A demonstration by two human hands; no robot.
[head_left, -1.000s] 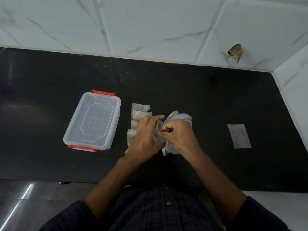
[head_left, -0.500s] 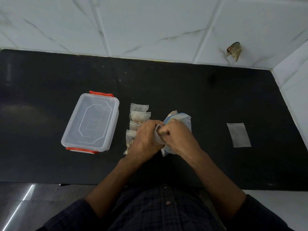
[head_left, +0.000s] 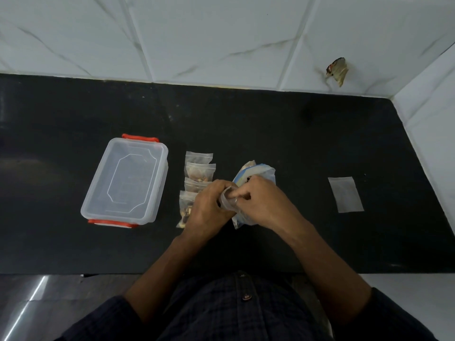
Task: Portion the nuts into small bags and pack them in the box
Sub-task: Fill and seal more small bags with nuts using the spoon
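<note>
At the middle of the black counter, my left hand [head_left: 209, 205] and my right hand [head_left: 261, 203] both grip one small clear bag [head_left: 227, 199] between them, its mouth held open. My right fingers curl at that mouth. Under my right hand lies the larger clear nut bag [head_left: 258, 172] with a blue strip. A column of several small filled bags [head_left: 198, 172] lies left of my hands, partly covered by my left hand. The clear plastic box [head_left: 125, 180] with red clips sits lidded at the left.
One flat empty small bag [head_left: 346, 194] lies on the counter to the right. White marble-look tiles form the back wall and right side wall [head_left: 430, 114]. The counter's front edge [head_left: 73, 273] runs just before my body.
My hands have stayed together on the small bag, with only small finger shifts at its mouth. The other things have not moved.
</note>
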